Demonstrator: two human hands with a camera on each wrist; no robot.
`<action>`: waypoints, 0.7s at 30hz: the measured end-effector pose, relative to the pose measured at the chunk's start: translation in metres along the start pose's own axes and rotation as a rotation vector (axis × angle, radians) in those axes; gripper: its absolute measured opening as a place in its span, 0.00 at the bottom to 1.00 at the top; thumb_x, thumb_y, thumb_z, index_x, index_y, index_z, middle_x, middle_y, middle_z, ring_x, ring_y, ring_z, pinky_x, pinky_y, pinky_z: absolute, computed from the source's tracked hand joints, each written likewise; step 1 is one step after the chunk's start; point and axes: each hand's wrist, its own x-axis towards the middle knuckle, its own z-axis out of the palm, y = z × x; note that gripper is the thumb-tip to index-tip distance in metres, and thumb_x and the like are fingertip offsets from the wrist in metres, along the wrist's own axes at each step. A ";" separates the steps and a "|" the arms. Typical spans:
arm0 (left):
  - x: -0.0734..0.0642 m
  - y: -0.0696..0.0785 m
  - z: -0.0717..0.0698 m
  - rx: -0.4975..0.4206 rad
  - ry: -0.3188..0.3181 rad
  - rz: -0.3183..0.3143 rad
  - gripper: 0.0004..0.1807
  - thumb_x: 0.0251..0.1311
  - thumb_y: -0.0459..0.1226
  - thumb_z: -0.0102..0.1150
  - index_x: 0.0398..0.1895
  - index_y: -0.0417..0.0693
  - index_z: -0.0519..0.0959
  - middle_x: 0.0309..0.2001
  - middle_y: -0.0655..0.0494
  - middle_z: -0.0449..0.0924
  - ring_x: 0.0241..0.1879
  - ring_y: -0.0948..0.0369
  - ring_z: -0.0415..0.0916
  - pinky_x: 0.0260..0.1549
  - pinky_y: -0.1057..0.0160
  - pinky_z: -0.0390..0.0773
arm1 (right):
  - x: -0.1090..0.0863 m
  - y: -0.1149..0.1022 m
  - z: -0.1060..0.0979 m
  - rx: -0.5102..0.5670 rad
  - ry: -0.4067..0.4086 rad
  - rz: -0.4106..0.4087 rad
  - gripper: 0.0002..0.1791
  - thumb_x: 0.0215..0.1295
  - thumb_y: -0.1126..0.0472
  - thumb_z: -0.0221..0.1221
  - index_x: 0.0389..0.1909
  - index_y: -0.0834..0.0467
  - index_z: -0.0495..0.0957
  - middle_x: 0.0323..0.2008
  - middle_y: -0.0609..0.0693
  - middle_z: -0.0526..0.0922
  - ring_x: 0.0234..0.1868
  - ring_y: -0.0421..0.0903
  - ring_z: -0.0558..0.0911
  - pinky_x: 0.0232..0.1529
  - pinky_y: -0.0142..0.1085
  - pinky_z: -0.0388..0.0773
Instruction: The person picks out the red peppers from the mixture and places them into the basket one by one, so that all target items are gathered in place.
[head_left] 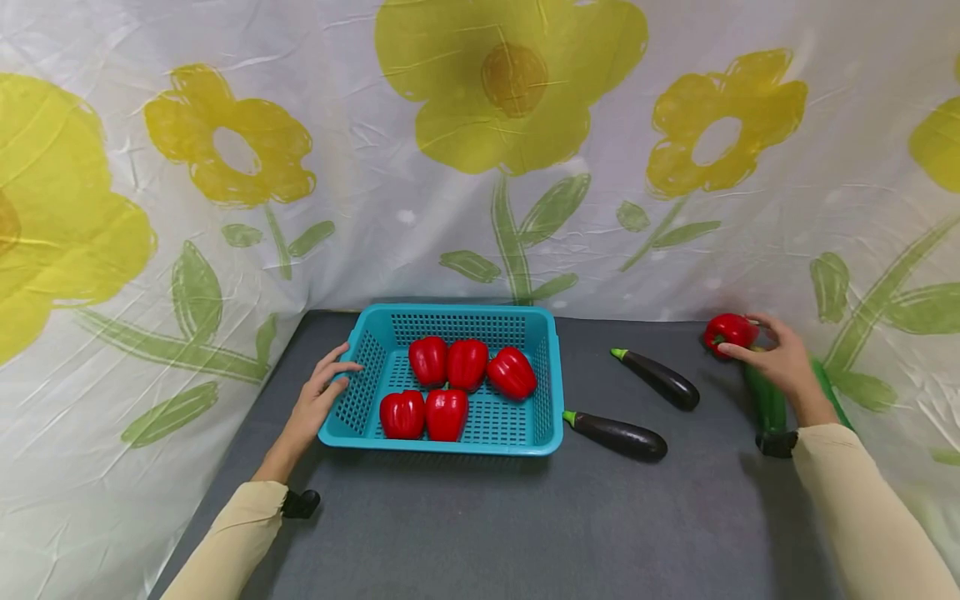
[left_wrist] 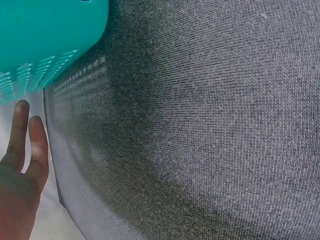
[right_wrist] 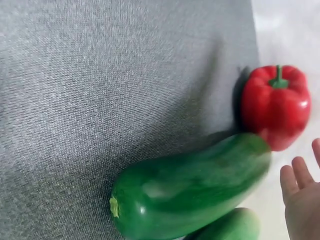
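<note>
A turquoise plastic basket (head_left: pixel 442 447) holds several red bell peppers (head_left: pixel 512 373). At its left end, my left hand (head_left: pixel 315 404) has its fingers spread by the rim; the left wrist view shows two fingers (left_wrist: pixel 38 145) extended below the basket's side (left_wrist: pixel 55 35). My right hand (head_left: pixel 783 362) reaches to a lone red bell pepper (head_left: pixel 727 332) at the far right, thumb and fingers parted around it. In the right wrist view, the visible fingers (right_wrist: pixel 289 182) are straight and apart from this pepper (right_wrist: pixel 275 107). Whether the thumb touches it is unclear.
Two eggplants (head_left: pixel 660 379) (head_left: pixel 618 436) lie on the grey table (head_left: pixel 487 533) right of the basket. Under my right forearm are two green zucchini-like vegetables (right_wrist: pixel 185 187), one partly hidden. A flower-printed curtain (head_left: pixel 360 167) hangs along the table's back and sides.
</note>
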 end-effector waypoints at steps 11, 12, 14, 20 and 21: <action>0.002 0.002 0.000 -0.003 0.002 0.009 0.15 0.79 0.29 0.43 0.57 0.30 0.77 0.77 0.39 0.54 0.75 0.44 0.47 0.56 0.70 0.62 | 0.023 0.022 0.004 -0.005 0.042 0.027 0.44 0.64 0.47 0.69 0.73 0.66 0.63 0.71 0.72 0.61 0.65 0.74 0.62 0.52 0.54 0.71; 0.002 0.002 0.000 -0.006 0.002 0.010 0.14 0.79 0.29 0.43 0.57 0.30 0.77 0.77 0.39 0.54 0.75 0.44 0.47 0.56 0.70 0.61 | 0.024 0.022 0.005 -0.006 0.040 0.028 0.44 0.65 0.47 0.69 0.73 0.66 0.63 0.71 0.72 0.61 0.65 0.74 0.62 0.50 0.49 0.72; 0.002 0.002 -0.001 -0.006 0.000 0.011 0.15 0.79 0.29 0.43 0.57 0.30 0.77 0.77 0.40 0.53 0.75 0.44 0.47 0.56 0.70 0.62 | 0.026 0.022 0.005 -0.005 0.033 0.028 0.44 0.65 0.48 0.69 0.73 0.67 0.63 0.70 0.73 0.61 0.64 0.75 0.63 0.43 0.37 0.72; 0.001 0.001 -0.001 -0.003 -0.009 0.005 0.15 0.79 0.29 0.43 0.58 0.32 0.77 0.77 0.42 0.53 0.75 0.44 0.48 0.55 0.71 0.64 | 0.030 0.020 0.006 -0.023 -0.008 0.040 0.46 0.65 0.47 0.69 0.74 0.67 0.60 0.68 0.74 0.62 0.63 0.73 0.64 0.38 0.30 0.70; 0.000 0.001 -0.001 -0.002 -0.008 0.003 0.15 0.79 0.29 0.43 0.57 0.32 0.77 0.77 0.42 0.53 0.75 0.44 0.48 0.55 0.71 0.64 | 0.031 0.021 0.006 -0.028 -0.013 0.044 0.46 0.65 0.47 0.69 0.74 0.67 0.60 0.67 0.74 0.62 0.62 0.72 0.64 0.39 0.31 0.70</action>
